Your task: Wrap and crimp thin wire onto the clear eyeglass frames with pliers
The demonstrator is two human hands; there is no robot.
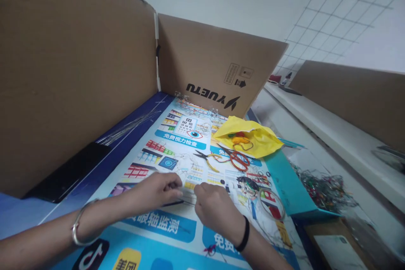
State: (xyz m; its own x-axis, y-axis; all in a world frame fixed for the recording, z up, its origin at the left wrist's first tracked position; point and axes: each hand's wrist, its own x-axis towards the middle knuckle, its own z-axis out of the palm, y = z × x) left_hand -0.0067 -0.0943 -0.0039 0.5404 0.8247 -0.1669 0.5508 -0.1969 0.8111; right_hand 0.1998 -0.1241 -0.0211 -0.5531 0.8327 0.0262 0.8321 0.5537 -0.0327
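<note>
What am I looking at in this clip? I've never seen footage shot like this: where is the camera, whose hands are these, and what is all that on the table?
There is no machine here: a person works with bare hands, filmed by one camera on their head, looking forward and down. The left hand, with a silver bangle on its wrist, and the right hand, with a black band, meet over a colourful printed poster. Between their fingertips they pinch something thin, perhaps wire; it is too fine to tell. Further back lie yellow-handled pliers, red-handled scissors and a yellow bag. Thin wires lie at the left, and a tangle of shiny bits at the right. Cardboard walls surround the place.
</note>
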